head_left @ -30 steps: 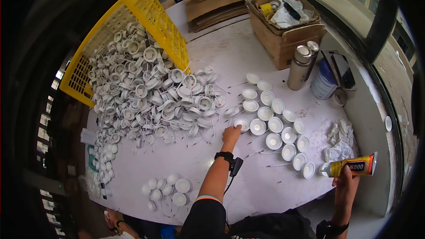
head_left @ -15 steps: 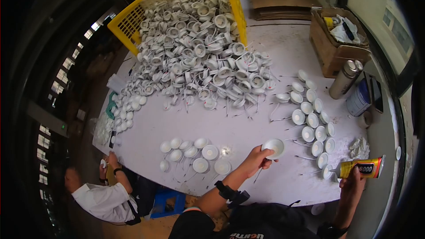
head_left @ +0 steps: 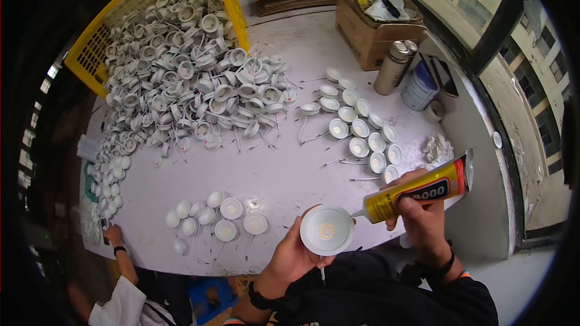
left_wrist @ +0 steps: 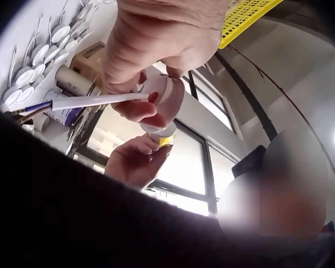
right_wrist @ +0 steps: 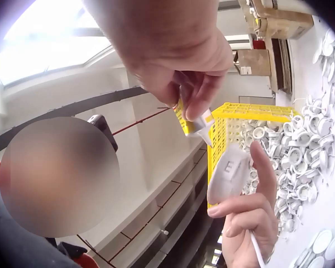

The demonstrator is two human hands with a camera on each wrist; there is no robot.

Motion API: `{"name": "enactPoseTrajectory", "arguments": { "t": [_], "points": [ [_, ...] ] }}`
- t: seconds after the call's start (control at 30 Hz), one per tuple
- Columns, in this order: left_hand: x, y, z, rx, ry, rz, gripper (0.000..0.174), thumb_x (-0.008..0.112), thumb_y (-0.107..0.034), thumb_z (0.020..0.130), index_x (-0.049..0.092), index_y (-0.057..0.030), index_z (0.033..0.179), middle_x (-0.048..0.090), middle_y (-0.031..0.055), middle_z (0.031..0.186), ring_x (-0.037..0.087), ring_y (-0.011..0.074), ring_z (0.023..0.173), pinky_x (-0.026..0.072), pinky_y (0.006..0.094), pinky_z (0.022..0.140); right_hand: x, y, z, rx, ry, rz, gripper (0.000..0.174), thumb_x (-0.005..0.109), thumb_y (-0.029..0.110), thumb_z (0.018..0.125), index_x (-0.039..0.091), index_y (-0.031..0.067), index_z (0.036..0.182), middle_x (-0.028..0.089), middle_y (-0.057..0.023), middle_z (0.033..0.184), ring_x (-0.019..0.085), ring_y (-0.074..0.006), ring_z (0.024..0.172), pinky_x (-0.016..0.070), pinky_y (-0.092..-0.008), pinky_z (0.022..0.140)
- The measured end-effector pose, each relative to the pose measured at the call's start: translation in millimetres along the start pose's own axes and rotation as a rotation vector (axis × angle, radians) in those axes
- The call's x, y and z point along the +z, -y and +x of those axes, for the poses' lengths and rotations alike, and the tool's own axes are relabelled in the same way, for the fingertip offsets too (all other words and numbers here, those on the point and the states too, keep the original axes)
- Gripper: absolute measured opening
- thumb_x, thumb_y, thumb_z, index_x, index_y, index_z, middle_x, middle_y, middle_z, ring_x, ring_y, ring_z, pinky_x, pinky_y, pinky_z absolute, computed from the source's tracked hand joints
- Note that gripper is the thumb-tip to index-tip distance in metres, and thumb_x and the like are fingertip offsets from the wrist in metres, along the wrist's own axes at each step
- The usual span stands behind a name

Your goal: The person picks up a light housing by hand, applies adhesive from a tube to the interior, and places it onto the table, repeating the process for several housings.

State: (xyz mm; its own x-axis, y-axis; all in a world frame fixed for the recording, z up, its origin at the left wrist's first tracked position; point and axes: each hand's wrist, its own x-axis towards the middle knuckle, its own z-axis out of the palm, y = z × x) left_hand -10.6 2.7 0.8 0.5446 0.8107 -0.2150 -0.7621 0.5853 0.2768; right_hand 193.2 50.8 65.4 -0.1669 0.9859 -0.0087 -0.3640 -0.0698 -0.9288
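Note:
In the head view my left hand [head_left: 289, 259] grips a white round LED downlight [head_left: 326, 230] by its rim, the dished face and its ring of small yellow LEDs turned up. The left wrist view shows the lamp's white-sleeved cable [left_wrist: 95, 101] with bare coloured wire ends sticking out from beneath the fingers. My right hand [head_left: 426, 229] holds a yellow and black glue tube [head_left: 423, 192] marked 8000, tilted down to the left. Its nozzle tip [head_left: 357, 213] is right at the lamp's right rim. In the right wrist view the tube's nozzle points down above the downlight [right_wrist: 229, 174].
A yellow basket [head_left: 232, 9] spills a large pile of lamp housings [head_left: 199, 78]. Rows of downlights [head_left: 359, 127] stand at right, more lamps [head_left: 231, 208] at front left. Behind are a thermos [head_left: 393, 69], a bucket [head_left: 420, 87] and a cardboard box [head_left: 374, 39]. Another person [head_left: 124, 302] sits left.
My left hand has picked a downlight from the rows and brought it in front of my body. My right hand has moved the glue tube left, its nozzle now at the lamp.

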Motion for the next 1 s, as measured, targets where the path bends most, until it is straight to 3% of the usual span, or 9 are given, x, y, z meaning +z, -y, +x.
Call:
{"name": "enactPoseTrajectory", "arguments": {
  "t": [0.17, 0.33, 0.43, 0.77, 1.0],
  "points": [
    [7, 9, 10, -0.038, 0.037, 0.004, 0.046, 0.025, -0.041, 0.088, 0.025, -0.0126, 0.125, 0.047, 0.012, 0.102, 0.05, 0.02, 0.069, 0.0395, 0.0271, 0.053, 7, 4, -4, -0.035, 0.087, -0.038, 0.026, 0.056, 0.0, 0.073, 0.041, -0.0022, 0.095, 0.053, -0.0188, 0.094, 0.058, -0.0175, 0.064, 0.05, -0.0245, 0.052],
    [8, 13, 14, -0.056, 0.063, 0.009, 0.056, 0.038, -0.042, 0.085, 0.022, -0.0061, 0.125, 0.046, 0.0119, 0.1, 0.051, 0.0193, 0.076, 0.0432, 0.0294, 0.064, 13, 6, -6, -0.063, 0.07, -0.169, 0.029, 0.056, -0.007, 0.071, 0.04, -0.0035, 0.095, 0.053, -0.0183, 0.096, 0.059, -0.0177, 0.07, 0.0514, -0.0246, 0.057],
    [8, 12, 14, -0.045, 0.084, 0.021, 0.061, 0.04, -0.043, 0.083, 0.02, -0.0039, 0.125, 0.046, 0.0127, 0.101, 0.052, 0.0195, 0.077, 0.0436, 0.0295, 0.064, 13, 6, -6, -0.078, 0.08, -0.188, 0.029, 0.057, -0.008, 0.07, 0.041, -0.0044, 0.095, 0.053, -0.0176, 0.097, 0.059, -0.0175, 0.073, 0.0514, -0.0241, 0.058],
    [11, 14, 13, -0.025, 0.113, 0.052, 0.06, 0.039, -0.04, 0.084, 0.017, -0.0037, 0.127, 0.045, 0.014, 0.104, 0.053, 0.0205, 0.08, 0.0444, 0.0295, 0.065, 14, 5, -6, -0.088, 0.057, -0.247, 0.029, 0.059, -0.006, 0.069, 0.046, -0.0045, 0.094, 0.053, -0.0154, 0.097, 0.057, -0.0166, 0.077, 0.0507, -0.023, 0.061],
    [13, 14, 12, -0.027, 0.12, 0.059, 0.061, 0.039, -0.041, 0.084, 0.017, -0.0036, 0.127, 0.045, 0.014, 0.105, 0.054, 0.0194, 0.079, 0.0452, 0.0292, 0.063, 12, 3, -8, -0.07, 0.056, -0.31, 0.03, 0.061, -0.004, 0.068, 0.048, -0.0019, 0.095, 0.053, -0.0139, 0.097, 0.054, -0.0176, 0.087, 0.0464, -0.0278, 0.073]
  ]
}}
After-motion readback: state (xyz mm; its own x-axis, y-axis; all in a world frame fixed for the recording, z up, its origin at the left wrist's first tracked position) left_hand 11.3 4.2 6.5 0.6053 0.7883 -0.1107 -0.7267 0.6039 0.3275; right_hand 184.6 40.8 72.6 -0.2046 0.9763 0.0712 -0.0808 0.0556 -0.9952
